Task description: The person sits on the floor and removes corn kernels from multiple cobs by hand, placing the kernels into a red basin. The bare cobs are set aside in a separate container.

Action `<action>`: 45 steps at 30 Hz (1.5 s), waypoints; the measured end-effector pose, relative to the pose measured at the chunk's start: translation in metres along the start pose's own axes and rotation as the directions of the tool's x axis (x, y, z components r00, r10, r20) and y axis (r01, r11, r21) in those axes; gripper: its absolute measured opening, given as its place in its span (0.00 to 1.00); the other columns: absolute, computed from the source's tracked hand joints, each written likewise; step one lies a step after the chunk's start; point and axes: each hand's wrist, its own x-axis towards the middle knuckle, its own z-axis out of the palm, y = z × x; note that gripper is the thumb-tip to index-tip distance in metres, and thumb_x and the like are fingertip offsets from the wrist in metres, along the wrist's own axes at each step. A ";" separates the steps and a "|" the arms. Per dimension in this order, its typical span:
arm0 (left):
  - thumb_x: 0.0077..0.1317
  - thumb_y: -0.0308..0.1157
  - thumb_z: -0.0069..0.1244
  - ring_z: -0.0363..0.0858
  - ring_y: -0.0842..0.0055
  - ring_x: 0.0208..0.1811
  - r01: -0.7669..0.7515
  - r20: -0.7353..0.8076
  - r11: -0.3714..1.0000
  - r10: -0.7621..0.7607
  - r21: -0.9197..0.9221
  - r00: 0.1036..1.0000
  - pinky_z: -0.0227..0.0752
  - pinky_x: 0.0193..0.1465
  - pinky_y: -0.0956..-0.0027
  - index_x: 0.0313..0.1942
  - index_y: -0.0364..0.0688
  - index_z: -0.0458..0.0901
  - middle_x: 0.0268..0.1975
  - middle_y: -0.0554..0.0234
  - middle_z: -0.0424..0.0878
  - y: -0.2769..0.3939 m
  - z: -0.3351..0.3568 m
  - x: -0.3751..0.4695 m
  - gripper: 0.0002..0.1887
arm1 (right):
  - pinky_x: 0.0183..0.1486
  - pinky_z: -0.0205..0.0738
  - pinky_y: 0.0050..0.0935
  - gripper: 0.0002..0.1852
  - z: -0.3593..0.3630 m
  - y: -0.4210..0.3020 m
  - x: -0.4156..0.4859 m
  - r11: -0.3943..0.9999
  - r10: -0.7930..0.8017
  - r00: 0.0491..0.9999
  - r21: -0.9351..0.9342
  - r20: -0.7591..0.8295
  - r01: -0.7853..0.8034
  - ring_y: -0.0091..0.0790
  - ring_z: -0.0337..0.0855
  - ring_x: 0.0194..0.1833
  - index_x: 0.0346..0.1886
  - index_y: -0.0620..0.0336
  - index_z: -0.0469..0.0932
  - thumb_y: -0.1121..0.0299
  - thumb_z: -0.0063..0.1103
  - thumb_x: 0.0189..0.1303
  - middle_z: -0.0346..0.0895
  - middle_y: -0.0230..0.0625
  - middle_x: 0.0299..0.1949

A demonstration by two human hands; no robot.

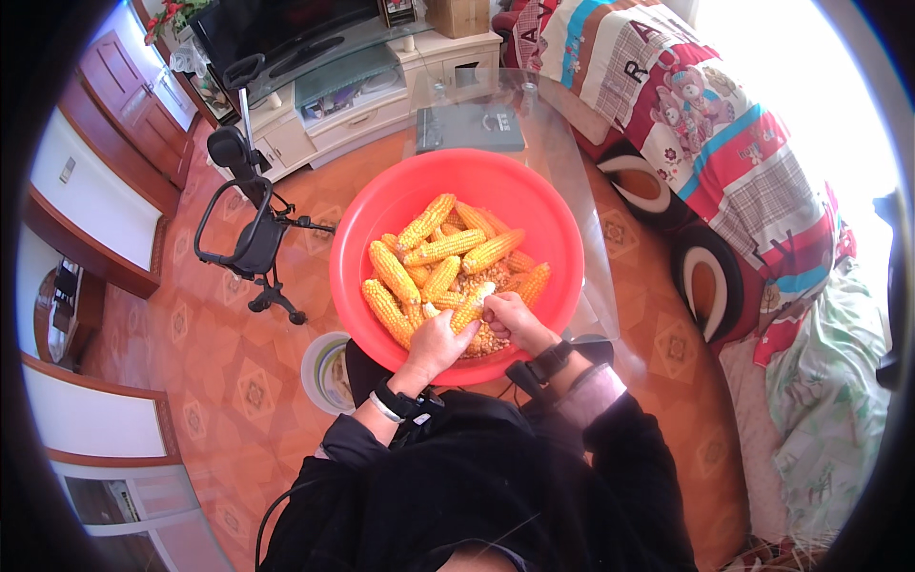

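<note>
A large red plastic basin [357, 314] stands before me, holding several yellow corn cobs [444, 247] and a bed of loose kernels [490, 344]. My left hand [437, 343] grips one corn cob [470, 306] over the near side of the basin. Pale bare patches show at that cob's far end. My right hand [516, 319] is curled, its fingertips against the same cob near that end. Whether kernels lie inside the right hand is hidden. Dark straps circle both wrists, with a silver bangle on the left one.
Behind the basin is a glass table [572, 207] bearing a dark flat box [468, 127]. A white bucket [314, 372] stands on the floor to the left. Farther left is a black wheeled chair [257, 236]. A sofa under a patterned cover [686, 129] lines the right side.
</note>
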 end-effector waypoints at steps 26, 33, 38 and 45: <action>0.62 0.41 0.51 0.76 0.81 0.34 0.136 0.228 0.824 -0.009 -0.549 0.974 0.70 0.39 0.71 0.44 0.34 0.78 0.33 0.63 0.81 -0.022 0.006 0.012 0.19 | 0.13 0.47 0.19 0.17 0.005 0.004 0.001 0.989 -0.100 0.988 -0.094 0.115 0.111 0.17 0.56 0.12 0.26 0.59 0.68 0.55 0.51 0.63 0.59 0.24 0.15; 0.59 0.45 0.53 0.80 0.72 0.30 0.099 0.191 0.819 0.013 -0.566 0.982 0.72 0.35 0.66 0.40 0.31 0.77 0.28 0.55 0.82 -0.024 0.014 0.013 0.22 | 0.14 0.45 0.18 0.19 0.011 0.001 -0.004 0.981 -0.126 0.992 -0.147 0.030 0.129 0.16 0.53 0.13 0.27 0.57 0.67 0.50 0.49 0.65 0.56 0.23 0.14; 0.59 0.47 0.53 0.81 0.57 0.35 0.079 0.165 0.925 -0.018 -0.371 0.986 0.72 0.37 0.61 0.40 0.31 0.76 0.30 0.44 0.82 -0.017 0.009 0.011 0.24 | 0.13 0.46 0.20 0.23 0.011 -0.001 -0.006 0.962 -0.139 0.989 -0.231 0.058 0.149 0.17 0.53 0.12 0.29 0.58 0.69 0.46 0.45 0.64 0.55 0.23 0.12; 0.61 0.45 0.52 0.78 0.73 0.31 0.016 0.150 0.900 0.055 -0.435 0.987 0.71 0.36 0.68 0.41 0.31 0.77 0.29 0.53 0.81 -0.016 0.008 0.010 0.22 | 0.20 0.60 0.32 0.28 0.013 0.016 0.004 0.868 -0.248 0.966 -0.458 -0.068 0.191 0.28 0.67 0.18 0.22 0.66 0.73 0.47 0.46 0.64 0.65 0.35 0.12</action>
